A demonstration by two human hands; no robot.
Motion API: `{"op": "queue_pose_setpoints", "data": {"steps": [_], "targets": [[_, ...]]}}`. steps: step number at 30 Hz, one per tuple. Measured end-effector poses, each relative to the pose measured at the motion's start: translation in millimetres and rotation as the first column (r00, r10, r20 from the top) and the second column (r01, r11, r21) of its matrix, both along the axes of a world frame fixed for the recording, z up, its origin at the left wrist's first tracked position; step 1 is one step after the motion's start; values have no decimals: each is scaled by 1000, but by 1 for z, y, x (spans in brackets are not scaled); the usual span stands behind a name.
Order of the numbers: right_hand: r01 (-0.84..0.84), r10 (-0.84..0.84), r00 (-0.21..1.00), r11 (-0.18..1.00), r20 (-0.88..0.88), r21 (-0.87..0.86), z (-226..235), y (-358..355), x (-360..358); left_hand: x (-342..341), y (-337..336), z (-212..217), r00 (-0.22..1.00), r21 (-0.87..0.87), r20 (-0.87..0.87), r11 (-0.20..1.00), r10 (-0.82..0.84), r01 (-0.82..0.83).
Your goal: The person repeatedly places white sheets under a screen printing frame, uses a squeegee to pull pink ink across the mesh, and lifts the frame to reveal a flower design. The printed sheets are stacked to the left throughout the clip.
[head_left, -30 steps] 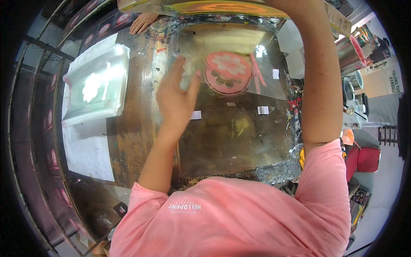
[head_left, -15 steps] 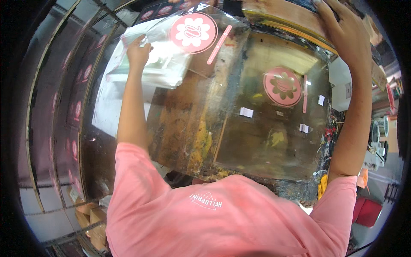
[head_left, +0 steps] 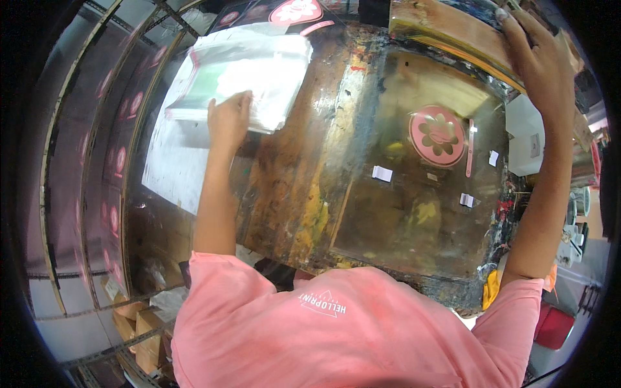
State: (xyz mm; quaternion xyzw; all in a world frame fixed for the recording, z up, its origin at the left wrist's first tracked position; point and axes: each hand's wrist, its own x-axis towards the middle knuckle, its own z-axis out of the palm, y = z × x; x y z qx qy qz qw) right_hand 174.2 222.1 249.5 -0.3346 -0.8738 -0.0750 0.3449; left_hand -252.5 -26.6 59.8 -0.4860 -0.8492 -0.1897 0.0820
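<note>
My left hand point(head_left: 228, 123) is over the near edge of a stack of clear plastic sheets point(head_left: 278, 64) at the left, fingers partly spread and a little blurred. I see nothing lifted in it. At the far right, my right hand point(head_left: 542, 64) grips the end of a wooden screen-printing frame point(head_left: 446, 35), thumb along its upper side; its other fingers are partly hidden. A clear sheet with a pink round flower print point(head_left: 295, 11) lies beyond the stack. On the dark printing board point(head_left: 414, 226) in front of me shows a matching pink print point(head_left: 437, 136) with a slim pink bar.
White paper point(head_left: 171, 165) lies under the stack. Small folded paper tabs point(head_left: 381, 173) sit on the board. A metal rack point(head_left: 77, 174) with pink-printed sheets stands at the left. A white container point(head_left: 525, 136) is beside the board, a yellow cloth point(head_left: 491, 289) at its near right corner.
The printed clear sheet has gone from my left hand to beyond the stack. That hand has moved back nearer to me, over the stack. My right hand remains on the frame.
</note>
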Motion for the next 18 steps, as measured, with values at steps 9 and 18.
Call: {"op": "queue_pose_setpoints", "data": {"steps": [9,18], "targets": [[73,-72,996,997,-61,9,8,-23,-3,170,69,-12,895,-261,52,859,-443,440],[37,-38,999,995,2,97,-6,-22,9,351,96,-103,671,-97,40,665,-740,740]]}}
